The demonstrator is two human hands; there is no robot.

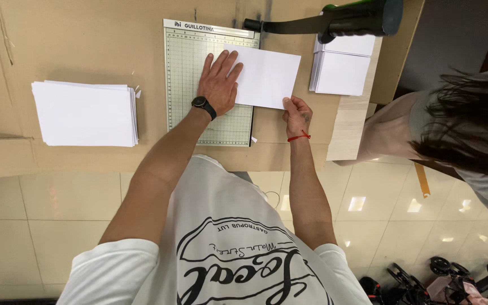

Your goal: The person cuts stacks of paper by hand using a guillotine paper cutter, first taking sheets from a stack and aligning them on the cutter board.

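Note:
A paper guillotine with a pale gridded bed lies on a cardboard-covered table. Its black blade arm with a green handle is raised at the upper right. A white sheet of paper lies across the bed and sticks out past its right cutting edge. My left hand presses flat on the sheet's left part, fingers spread, a black watch on the wrist. My right hand pinches the sheet's lower right corner; a red string circles that wrist.
A stack of larger white sheets sits at the left. A stack of smaller cut sheets rests at the right near the table edge. Another person with dark hair stands at the right. Wheeled gear sits on the tiled floor.

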